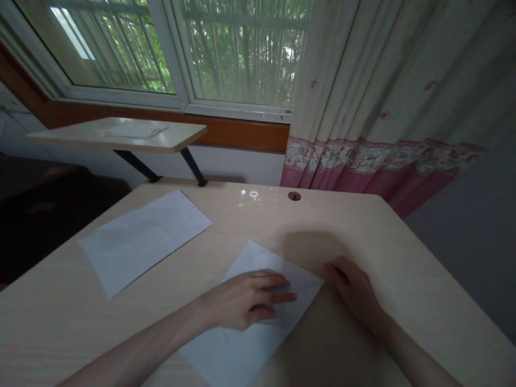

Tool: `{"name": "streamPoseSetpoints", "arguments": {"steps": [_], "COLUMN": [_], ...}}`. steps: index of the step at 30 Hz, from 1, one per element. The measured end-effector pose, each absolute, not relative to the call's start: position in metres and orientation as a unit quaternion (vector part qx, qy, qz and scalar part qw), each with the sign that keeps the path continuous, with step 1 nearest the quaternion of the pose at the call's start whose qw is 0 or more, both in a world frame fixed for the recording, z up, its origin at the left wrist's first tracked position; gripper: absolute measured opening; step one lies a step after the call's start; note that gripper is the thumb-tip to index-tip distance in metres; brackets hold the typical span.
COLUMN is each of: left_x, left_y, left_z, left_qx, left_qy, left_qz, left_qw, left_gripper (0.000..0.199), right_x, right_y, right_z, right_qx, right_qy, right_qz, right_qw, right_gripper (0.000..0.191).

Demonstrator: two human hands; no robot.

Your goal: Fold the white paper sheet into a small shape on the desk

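Observation:
A white sheet of paper lies at an angle on the desk in front of me. Across its middle rests my left hand, fingers apart and pointing right. My right hand is at the sheet's right corner with its fingers curled in. Whether those fingertips pinch the corner or only sit beside it is hard to make out. Faint crease lines run near that corner. Farther left, a second white sheet lies flat, touched by neither hand.
The pale wood desk has a round cable hole near its back edge. A raised shelf on black legs stands at the back left, with a pale flat item on it. Behind are a window and a curtain.

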State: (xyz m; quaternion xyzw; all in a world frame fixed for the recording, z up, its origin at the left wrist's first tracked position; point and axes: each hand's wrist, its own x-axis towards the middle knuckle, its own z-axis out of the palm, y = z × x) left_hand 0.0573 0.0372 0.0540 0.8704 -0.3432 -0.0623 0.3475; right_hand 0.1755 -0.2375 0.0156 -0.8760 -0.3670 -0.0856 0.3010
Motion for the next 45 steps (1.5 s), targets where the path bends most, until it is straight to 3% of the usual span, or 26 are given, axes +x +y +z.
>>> {"name": "streamPoseSetpoints", "arguments": {"steps": [2, 6, 8, 10, 15, 18, 23, 27, 33, 39, 45], "left_x": [0.059, 0.063, 0.064, 0.061, 0.040, 0.031, 0.023, 0.017, 0.030, 0.053, 0.066], "left_y": [0.040, 0.044, 0.044, 0.040, 0.016, 0.004, -0.009, -0.012, 0.008, 0.035, 0.055], "left_z": [0.056, 0.053, 0.051, 0.051, 0.059, 0.058, 0.036, 0.022, 0.033, 0.042, 0.042], "left_qx": [0.858, 0.831, 0.834, 0.853, 0.918, 0.953, 0.978, 0.978, 0.966, 0.963, 0.970], "left_qy": [-0.330, -0.262, -0.199, -0.157, -0.187, -0.124, -0.040, -0.060, -0.155, -0.214, -0.208], "left_qz": [-0.070, -0.015, 0.003, -0.019, -0.067, -0.053, 0.006, -0.009, -0.058, 0.008, 0.093], "left_qw": [0.389, 0.491, 0.515, 0.497, 0.344, 0.269, 0.203, 0.199, 0.200, 0.163, 0.085], "left_gripper": [0.054, 0.038, 0.043, 0.041, 0.009, 0.030, 0.084, 0.106, 0.104, 0.095, 0.090], "right_x": [0.177, 0.180, 0.182, 0.184, 0.185, 0.185, 0.182, 0.182, 0.182, 0.176, 0.170], "right_y": [-0.235, -0.231, -0.231, -0.233, -0.237, -0.238, -0.235, -0.232, -0.235, -0.236, -0.233], "right_z": [0.016, 0.016, 0.018, 0.019, 0.020, 0.020, 0.022, 0.019, 0.016, 0.026, 0.039], "right_qx": [-0.840, -0.800, -0.799, -0.796, -0.778, -0.785, -0.791, -0.805, -0.807, -0.778, -0.768], "right_qy": [-0.427, -0.503, -0.509, -0.509, -0.528, -0.530, -0.528, -0.510, -0.530, -0.606, -0.624], "right_qz": [-0.084, -0.042, -0.005, 0.039, 0.097, 0.100, 0.081, 0.066, 0.048, 0.056, 0.038], "right_qw": [0.325, 0.324, 0.321, 0.326, 0.326, 0.306, 0.297, 0.296, 0.255, 0.153, 0.143], "right_gripper": [0.028, 0.029, 0.031, 0.035, 0.042, 0.046, 0.039, 0.029, 0.038, 0.060, 0.046]}}
